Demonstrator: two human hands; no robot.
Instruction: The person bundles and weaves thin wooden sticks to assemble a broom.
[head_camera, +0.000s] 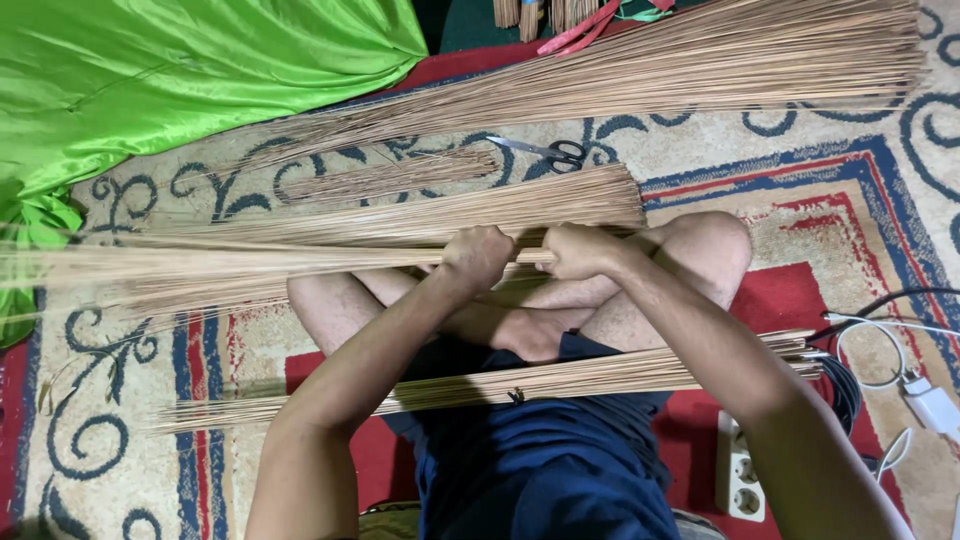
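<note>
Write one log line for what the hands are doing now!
left hand: grips bundle of thin tan sticks | right hand: grips same bundle | black-handled scissors: on patterned carpet

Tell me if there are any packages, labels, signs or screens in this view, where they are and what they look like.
None in view: no package, label, sign or screen.
Nearest to such things: a white power strip on the carpet at lower right, and a white charger block with cables at the right edge.
Both hands grip a bundle of thin tan sticks.
</note>
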